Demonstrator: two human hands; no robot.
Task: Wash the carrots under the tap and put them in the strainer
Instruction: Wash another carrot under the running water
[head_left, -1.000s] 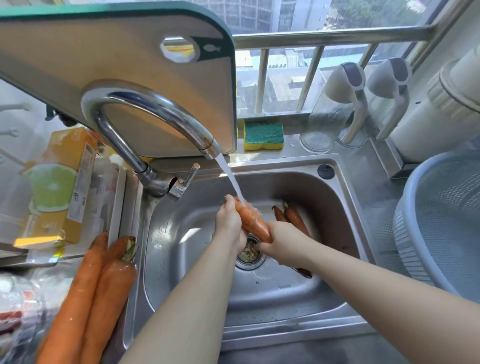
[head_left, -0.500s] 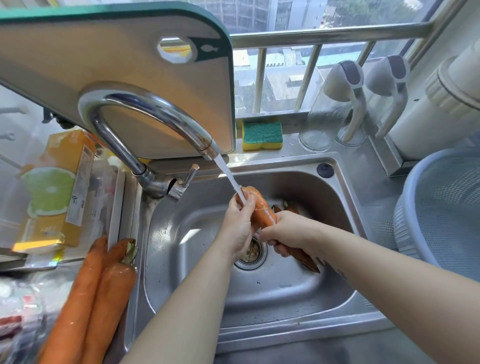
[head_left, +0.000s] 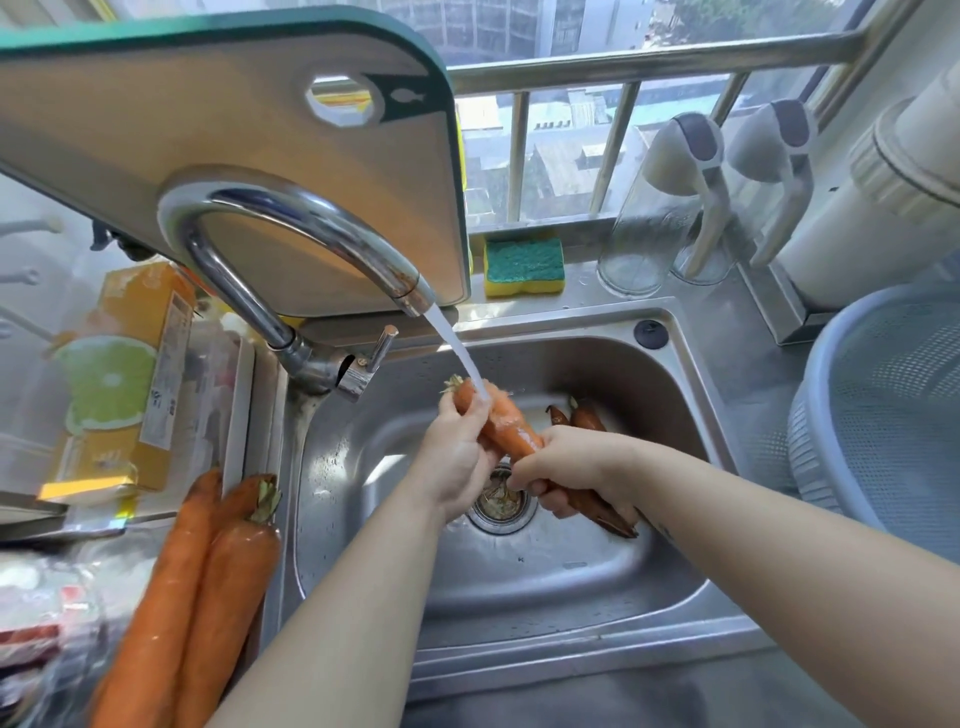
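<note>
Water runs from the curved steel tap onto the thick end of an orange carrot held over the sink. My left hand wraps its fingers round the carrot's upper part. My right hand grips the lower, thin part, whose tip pokes out below. More carrots lie in the sink behind my right hand. Two or three carrots lie on the counter at the left. The pale blue mesh strainer stands at the right, holding nothing that I can see.
A cutting board leans behind the tap. A green-and-yellow sponge and two glass dispensers sit on the sill. An orange carton stands at the left. The drain is below my hands.
The carrot has been raised and pushed further up under the stream, its leafy end now above my left hand. Both hands have shifted along it.
</note>
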